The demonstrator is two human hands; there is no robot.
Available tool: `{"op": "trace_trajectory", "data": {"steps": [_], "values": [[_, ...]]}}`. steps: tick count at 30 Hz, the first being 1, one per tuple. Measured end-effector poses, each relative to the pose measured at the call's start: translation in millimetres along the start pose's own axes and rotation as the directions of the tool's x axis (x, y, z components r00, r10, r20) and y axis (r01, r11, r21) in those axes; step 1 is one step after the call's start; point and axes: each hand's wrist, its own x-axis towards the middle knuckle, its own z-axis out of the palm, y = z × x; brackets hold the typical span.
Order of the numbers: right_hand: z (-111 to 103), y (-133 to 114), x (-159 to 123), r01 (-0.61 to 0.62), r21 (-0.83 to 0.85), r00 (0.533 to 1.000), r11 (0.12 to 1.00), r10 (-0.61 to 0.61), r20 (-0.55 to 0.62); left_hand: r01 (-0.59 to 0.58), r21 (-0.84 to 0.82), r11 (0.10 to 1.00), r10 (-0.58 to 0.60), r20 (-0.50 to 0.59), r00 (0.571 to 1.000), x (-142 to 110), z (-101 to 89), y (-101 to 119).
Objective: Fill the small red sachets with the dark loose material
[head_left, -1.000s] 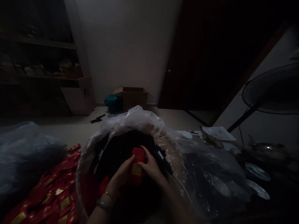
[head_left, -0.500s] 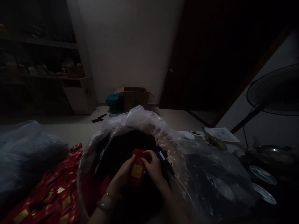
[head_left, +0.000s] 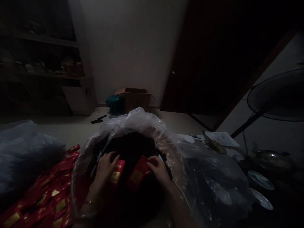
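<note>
My right hand pinches a small red packet with a gold label by its upper end, over the dark contents of a big clear plastic bag. My left hand has gone to the left inside the bag. It holds a second red packet under the thumb, with the fingertips resting on the dark heap.
A pile of several red packets lies at the lower left beside another bulging plastic bag. To the right are more clear plastic, patterned plates, a metal pot and a standing fan. A cardboard box stands by the far wall.
Both hands were together on one red packet at the bag's middle. They have parted: the left hand moved left with a packet, the right keeps the other.
</note>
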Motion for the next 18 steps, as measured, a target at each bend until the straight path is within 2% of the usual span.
{"op": "trace_trajectory", "data": {"steps": [1,2,4,6,8,11,13,15,18], "values": [[1,1,0,0.0,0.0,1.0,1.0,0.0,0.003,-0.015,-0.093,0.996,0.017,0.021,1.0,-3,5.5,6],[2,2,0,0.0,-0.005,1.0,1.0,0.0,0.009,-0.015,-0.193,0.981,0.037,0.112,0.993,-7,12.2,13],[5,3,0,0.009,-0.035,0.999,0.999,-0.008,0.034,0.028,-0.336,0.941,0.091,0.335,0.938,-16,26.5,24],[6,5,0,0.071,-0.137,0.996,0.988,-0.064,0.054,0.038,-0.341,0.939,0.134,0.467,0.874,-25,37.4,30],[7,5,-1,0.209,-0.353,0.977,0.912,-0.209,0.039,0.005,-0.348,0.937,0.171,0.471,0.865,-32,42.0,33],[8,3,-2,0.349,-0.683,0.892,0.642,-0.45,0.032,-0.064,-0.327,0.943,0.218,0.461,0.86,-36,40.3,32],[9,1,-3,0.388,-0.757,0.861,0.526,-0.5,0.093,-0.074,-0.332,0.94,0.236,0.478,0.846,-36,39.3,31],[11,-3,-4,0.454,-0.745,0.846,0.489,-0.499,0.188,0.017,-0.352,0.936,0.176,0.509,0.842,-35,41.0,29],[13,-10,-8,0.542,-0.673,0.814,0.503,-0.515,0.27,0.292,-0.424,0.857,-0.011,0.552,0.834,-36,46.4,29]]}}
